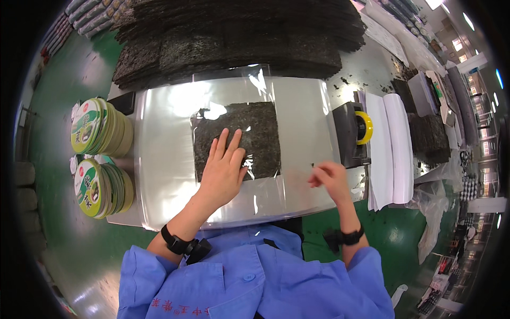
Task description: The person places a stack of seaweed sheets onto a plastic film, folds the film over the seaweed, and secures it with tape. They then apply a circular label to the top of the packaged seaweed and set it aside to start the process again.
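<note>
My left hand lies flat, fingers spread, on a square dark seaweed sheet. The sheet is inside a clear plastic bag, whose glossy film runs beyond it at the top and bottom. Under both is a broad stack of clear film on the table. My right hand hovers over the right side of that film, blurred, with its fingers curled. A tiny dark speck shows by its fingertips; whether they grip it is unclear.
Large piles of seaweed sheets stand across the back. Two stacks of round green labels sit at the left beside a dark flat object. To the right are a black tape dispenser with yellow tape, white sheets and more seaweed.
</note>
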A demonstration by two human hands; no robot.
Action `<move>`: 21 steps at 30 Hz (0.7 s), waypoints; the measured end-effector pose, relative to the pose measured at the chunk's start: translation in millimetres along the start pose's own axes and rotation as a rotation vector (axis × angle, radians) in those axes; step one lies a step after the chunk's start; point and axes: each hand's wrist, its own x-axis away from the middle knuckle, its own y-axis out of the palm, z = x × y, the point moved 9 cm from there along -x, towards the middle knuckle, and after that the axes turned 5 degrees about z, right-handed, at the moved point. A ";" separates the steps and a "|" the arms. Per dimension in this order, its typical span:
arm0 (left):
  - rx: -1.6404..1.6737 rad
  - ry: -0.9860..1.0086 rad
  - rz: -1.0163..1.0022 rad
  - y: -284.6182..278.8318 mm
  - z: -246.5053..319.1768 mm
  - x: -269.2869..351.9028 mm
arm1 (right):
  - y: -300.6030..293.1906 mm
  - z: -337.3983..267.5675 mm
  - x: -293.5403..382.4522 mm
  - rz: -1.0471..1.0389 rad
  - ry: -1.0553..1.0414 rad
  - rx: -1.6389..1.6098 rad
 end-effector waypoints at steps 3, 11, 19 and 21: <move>-0.008 0.003 -0.011 -0.9 0.4 1.0 | 102.6 -72.8 -43.0 -0.334 -0.150 0.458; -0.016 0.003 -0.008 1.9 -2.2 -0.4 | 151.2 -108.2 -105.2 -0.439 -0.275 1.163; 0.223 -0.076 0.056 -24.1 -12.2 -7.5 | 66.7 -47.7 -132.1 -0.144 -0.235 0.283; 0.302 -0.192 0.369 -56.2 -52.1 -11.4 | 60.9 -36.5 -138.8 -0.024 -0.317 0.012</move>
